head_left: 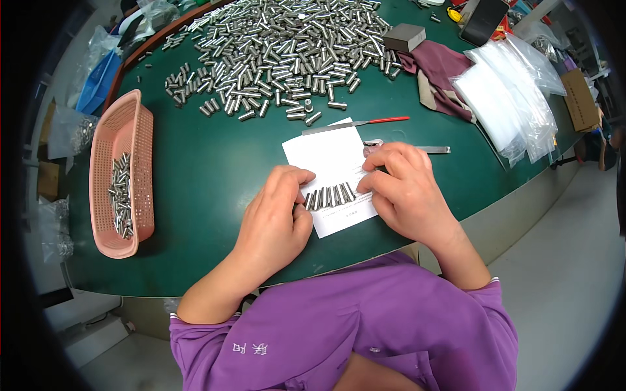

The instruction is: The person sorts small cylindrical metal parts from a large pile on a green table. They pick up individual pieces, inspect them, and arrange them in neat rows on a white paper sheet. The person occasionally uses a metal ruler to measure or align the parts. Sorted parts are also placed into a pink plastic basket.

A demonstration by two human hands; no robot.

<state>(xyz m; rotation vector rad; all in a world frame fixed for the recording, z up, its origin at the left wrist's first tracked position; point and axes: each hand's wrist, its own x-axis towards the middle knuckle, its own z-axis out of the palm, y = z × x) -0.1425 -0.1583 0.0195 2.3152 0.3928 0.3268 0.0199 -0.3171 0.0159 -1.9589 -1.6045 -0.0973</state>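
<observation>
A row of several short metal pins (pixel 329 195) lies side by side on a white printed sheet (pixel 319 153) in front of me. My left hand (pixel 277 205) is at the row's left end, its fingers curved and its thumb apart from the index finger, close to the outermost pin. At the other end is my right hand (pixel 404 186), fingers bent and spread, with the index fingertip beside the last pin. Whether either hand touches the pins is hard to see. A thin file with a red handle (pixel 388 120) lies across the sheet's far edge.
A large heap of metal pins (pixel 287 49) covers the far table. At left stands a pink basket (pixel 98 176) with more pins. Far right are a grey block (pixel 404 37), a maroon cloth (pixel 443 62) and plastic bags (pixel 499 98). A metal strip (pixel 438 150) lies beyond my right hand.
</observation>
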